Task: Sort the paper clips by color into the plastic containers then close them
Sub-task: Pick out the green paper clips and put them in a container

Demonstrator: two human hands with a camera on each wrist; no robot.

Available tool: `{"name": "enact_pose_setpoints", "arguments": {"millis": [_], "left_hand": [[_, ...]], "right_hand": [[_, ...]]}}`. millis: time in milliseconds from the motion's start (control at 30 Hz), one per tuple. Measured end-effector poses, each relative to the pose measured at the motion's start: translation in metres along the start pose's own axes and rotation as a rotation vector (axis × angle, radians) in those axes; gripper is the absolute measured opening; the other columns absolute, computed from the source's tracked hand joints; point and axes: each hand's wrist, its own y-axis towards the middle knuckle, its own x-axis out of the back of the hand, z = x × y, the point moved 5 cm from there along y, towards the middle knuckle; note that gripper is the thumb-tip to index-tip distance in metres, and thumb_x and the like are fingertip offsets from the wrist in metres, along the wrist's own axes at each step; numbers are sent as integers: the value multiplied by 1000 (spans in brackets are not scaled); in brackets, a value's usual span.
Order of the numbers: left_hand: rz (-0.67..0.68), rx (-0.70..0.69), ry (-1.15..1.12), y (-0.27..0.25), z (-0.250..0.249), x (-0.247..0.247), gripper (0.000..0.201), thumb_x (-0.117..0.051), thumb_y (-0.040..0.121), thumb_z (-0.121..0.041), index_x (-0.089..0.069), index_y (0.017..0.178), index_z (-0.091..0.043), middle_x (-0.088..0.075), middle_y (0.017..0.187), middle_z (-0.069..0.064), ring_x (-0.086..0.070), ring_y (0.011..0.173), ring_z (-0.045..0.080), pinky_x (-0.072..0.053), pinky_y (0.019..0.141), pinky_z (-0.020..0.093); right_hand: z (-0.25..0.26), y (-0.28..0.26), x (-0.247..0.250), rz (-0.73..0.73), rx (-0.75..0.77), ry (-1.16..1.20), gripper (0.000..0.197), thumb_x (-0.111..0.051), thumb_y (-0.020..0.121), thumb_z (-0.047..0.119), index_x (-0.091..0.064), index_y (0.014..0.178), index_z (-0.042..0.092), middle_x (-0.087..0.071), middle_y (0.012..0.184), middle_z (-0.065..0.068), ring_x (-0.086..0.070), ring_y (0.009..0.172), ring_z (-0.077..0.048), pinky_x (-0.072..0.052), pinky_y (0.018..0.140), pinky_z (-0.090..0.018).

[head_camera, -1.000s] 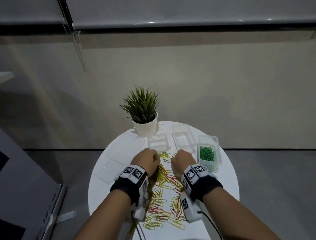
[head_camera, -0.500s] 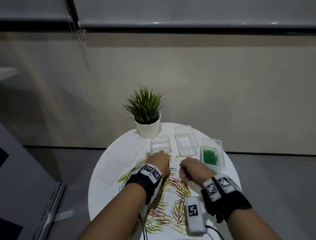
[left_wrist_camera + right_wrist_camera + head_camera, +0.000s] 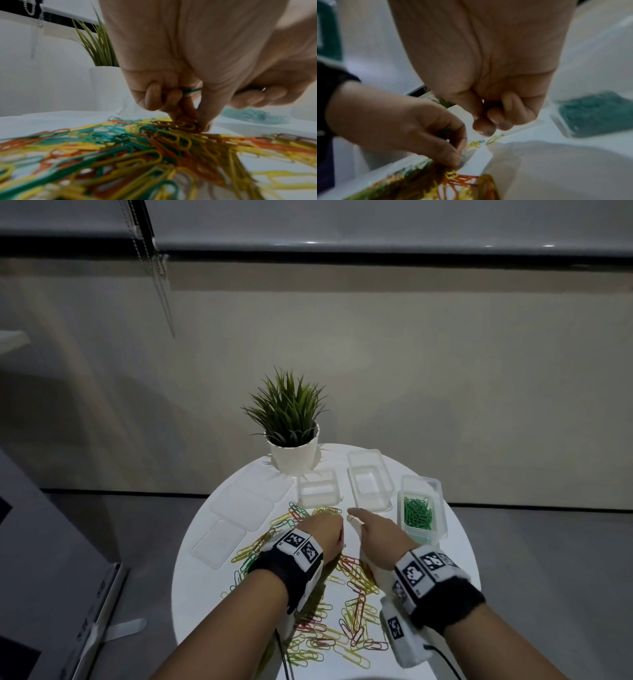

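Note:
A heap of yellow, red and green paper clips (image 3: 352, 594) (image 3: 137, 142) covers the middle of the round white table (image 3: 202, 594). My left hand (image 3: 325, 530) (image 3: 197, 124) is at the pile's far edge. Its curled fingers hold a green clip (image 3: 191, 91) while thumb and forefinger pinch into the heap. My right hand (image 3: 370, 525) (image 3: 488, 121) hovers just right of it, in front of the containers. Its fingers are curled against the thumb, and no clip shows in it. Two clear containers (image 3: 318, 491) (image 3: 368, 484) stand empty; a third (image 3: 442, 508) holds green clips (image 3: 418, 513).
Clear flat lids (image 3: 246, 505) (image 3: 219, 542) lie on the table's left side. A potted plant (image 3: 294, 446) in a white pot stands at the far edge, just behind the small container. Beyond the table are a grey floor and a wall.
My right hand has lifted off the pile and moved forward and right toward the containers. My left hand has shifted forward to the pile's far edge.

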Motion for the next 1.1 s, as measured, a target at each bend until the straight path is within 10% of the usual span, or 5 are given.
{"name": "enact_pose_setpoints", "arguments": {"millis": [267, 467, 633, 867, 1100], "left_hand": [[-212, 302, -1384, -42, 58, 13, 22, -36, 98, -7, -55, 89, -9, -42, 65, 1, -40, 48, 9, -33, 44, 19], [-109, 300, -2018, -51, 70, 12, 22, -36, 91, -16, -43, 70, -11, -34, 60, 0, -32, 42, 10, -27, 33, 18], [-93, 358, -1770, -38, 65, 3, 27, -36, 102, -18, -51, 81, -9, -40, 61, -1, -34, 41, 7, -28, 34, 16], [-188, 138, -248, -1, 55, 21, 19, -54, 93, -24, -68, 105, -24, -66, 112, 0, -59, 105, 20, -45, 91, 29], [-120, 116, -102, 9, 43, 14, 13, -59, 87, -19, -71, 91, -19, -69, 101, 1, -63, 97, 21, -51, 84, 31]], "right_hand": [[27, 6, -25, 91, 89, -650, 65, -35, 97, 11, -4, 152, 28, -62, 114, -10, -61, 103, -27, -46, 75, -35], [13, -25, -14, 61, 134, -617, 46, -37, 97, 15, -33, 142, 24, -62, 119, -8, -60, 107, -25, -47, 83, -36], [32, 9, 8, -75, 47, -435, 50, -40, 91, 5, -41, 137, 24, -63, 121, -7, -63, 104, -25, -53, 86, -37], [42, 35, -21, 11, 1, -559, 32, -42, 93, 10, -54, 121, 16, -61, 120, -6, -60, 110, -24, -46, 79, -32], [14, 22, -9, -93, -28, -516, 27, -49, 88, 9, -64, 109, 16, -66, 110, -5, -65, 99, -24, -53, 83, -34]]}}
